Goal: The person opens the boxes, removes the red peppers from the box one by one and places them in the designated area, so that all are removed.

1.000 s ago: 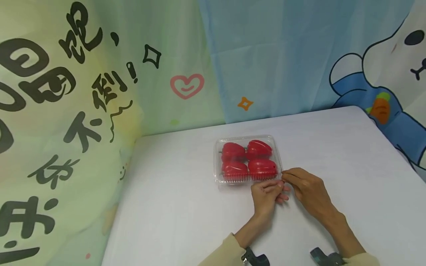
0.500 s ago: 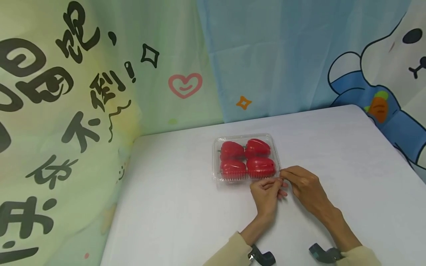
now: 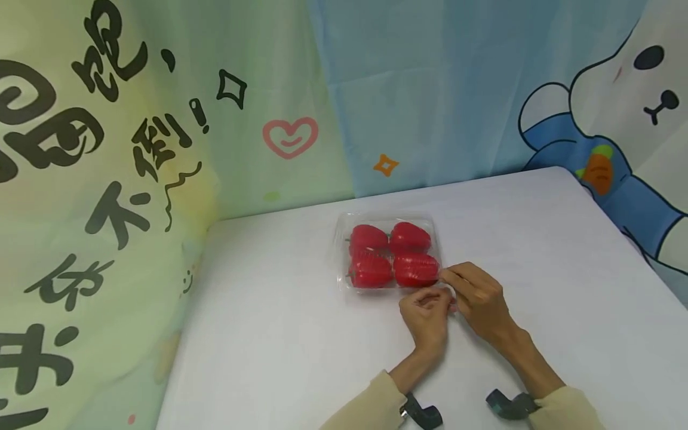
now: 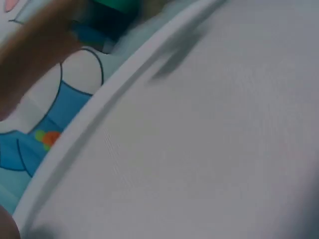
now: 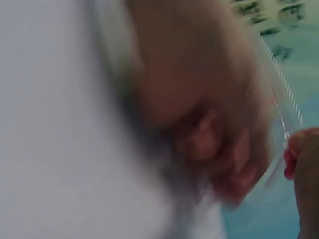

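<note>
The clear plastic clamshell container sits level, its ridged lid edge apparently raised at the front, though the see-through plastic makes this hard to judge. Inside the container, four glossy red bell peppers lie sideways, two behind two, some with green stems showing.
</note>
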### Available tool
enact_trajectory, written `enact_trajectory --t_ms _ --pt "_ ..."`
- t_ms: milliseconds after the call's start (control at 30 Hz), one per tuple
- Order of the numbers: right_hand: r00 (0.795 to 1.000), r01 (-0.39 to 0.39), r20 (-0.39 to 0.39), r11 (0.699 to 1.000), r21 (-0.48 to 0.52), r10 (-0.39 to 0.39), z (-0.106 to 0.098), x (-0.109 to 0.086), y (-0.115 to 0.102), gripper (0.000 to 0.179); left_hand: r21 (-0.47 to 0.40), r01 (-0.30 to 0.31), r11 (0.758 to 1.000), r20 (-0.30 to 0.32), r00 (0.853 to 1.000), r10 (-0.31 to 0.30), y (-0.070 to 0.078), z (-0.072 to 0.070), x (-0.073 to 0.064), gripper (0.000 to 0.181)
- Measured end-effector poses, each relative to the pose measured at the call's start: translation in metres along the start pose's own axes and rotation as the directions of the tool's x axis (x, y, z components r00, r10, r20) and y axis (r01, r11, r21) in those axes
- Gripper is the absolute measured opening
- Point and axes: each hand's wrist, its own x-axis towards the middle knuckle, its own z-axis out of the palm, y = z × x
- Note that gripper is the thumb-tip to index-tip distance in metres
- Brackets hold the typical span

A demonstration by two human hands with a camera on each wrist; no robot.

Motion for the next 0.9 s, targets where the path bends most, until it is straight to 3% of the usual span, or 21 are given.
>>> enact_trajectory --t_ms 100,200,267,333,400,433,500,567,600,633,667,733,767,800,833,867,900 --pt "0.999 -0.035 -0.028 0.999 0.005 0.035 -0.002 0.023 -0.004 0.022 -0.005 0.017 1.0 -0.013 1.0 -0.017 0.001 0.001 0.002 0.012" --pt "0.993 -0.102 -0.055 0.995 0.008 0.102 -0.005 0.042 -0.004 0.029 -0.015 0.065 0.998 -0.013 0.998 -0.065 0.003 0.0 0.004 0.015" --pt "0.985 -0.154 -0.077 0.988 0.02 0.155 -0.006 0.052 -0.002 0.03 -0.012 0.118 0.993 0.012 0.993 -0.118 0.006 -0.002 0.004 0.017" --pt "0.972 -0.213 -0.093 0.976 0.047 0.216 -0.008 0.059 0.0 0.027 0.015 0.202 0.979 0.055 0.978 -0.202 0.013 -0.008 0.003 0.018" --pt "0.953 -0.275 -0.106 0.957 0.098 0.284 -0.009 0.064 0.002 0.023 0.069 0.297 0.952 0.122 0.945 -0.304 0.023 -0.015 0.003 0.02" --pt "0.945 -0.298 -0.106 0.948 0.111 0.31 -0.01 0.065 0.004 0.022 0.108 0.347 0.932 0.165 0.918 -0.36 0.03 -0.02 0.003 0.02" --pt "0.925 -0.347 -0.11 0.926 0.146 0.364 -0.011 0.068 0.006 0.021 0.203 0.411 0.889 0.266 0.851 -0.454 0.046 -0.031 0.003 0.023" --pt "0.909 -0.382 -0.111 0.909 0.167 0.402 -0.013 0.068 0.008 0.021 0.291 0.401 0.869 0.36 0.796 -0.487 0.065 -0.042 0.004 0.026" --pt "0.903 -0.394 -0.111 0.904 0.166 0.414 -0.013 0.069 0.009 0.021 0.321 0.37 0.872 0.397 0.783 -0.479 0.076 -0.048 0.005 0.028" --pt "0.9 -0.403 -0.11 0.901 0.162 0.423 -0.013 0.069 0.009 0.021 0.34 0.33 0.88 0.415 0.788 -0.456 0.087 -0.053 0.007 0.028" --pt "0.899 -0.408 -0.106 0.9 0.154 0.426 -0.013 0.069 0.009 0.02 0.353 0.27 0.896 0.418 0.811 -0.409 0.097 -0.058 0.01 0.029" --pt "0.899 -0.411 -0.097 0.9 0.142 0.426 -0.013 0.071 0.009 0.019 0.385 0.112 0.916 0.36 0.896 -0.261 0.116 -0.068 0.019 0.027" --pt "0.9 -0.411 -0.094 0.901 0.14 0.425 -0.012 0.072 0.01 0.019 0.429 0.027 0.903 0.292 0.942 -0.167 0.124 -0.074 0.025 0.026" --pt "0.901 -0.409 -0.091 0.902 0.139 0.423 -0.011 0.074 0.01 0.018 0.485 -0.043 0.874 0.207 0.976 -0.067 0.13 -0.08 0.033 0.024" --pt "0.902 -0.409 -0.09 0.901 0.143 0.423 -0.009 0.076 0.01 0.018 0.545 -0.078 0.835 0.111 0.994 0.02 0.134 -0.086 0.041 0.023" --pt "0.902 -0.408 -0.089 0.901 0.148 0.423 -0.008 0.078 0.011 0.018 0.599 -0.084 0.796 0.019 0.996 0.091 0.136 -0.093 0.05 0.022" --pt "0.9 -0.408 -0.095 0.899 0.157 0.425 -0.007 0.08 0.011 0.017 0.645 -0.066 0.761 -0.066 0.988 0.142 0.137 -0.101 0.059 0.021"
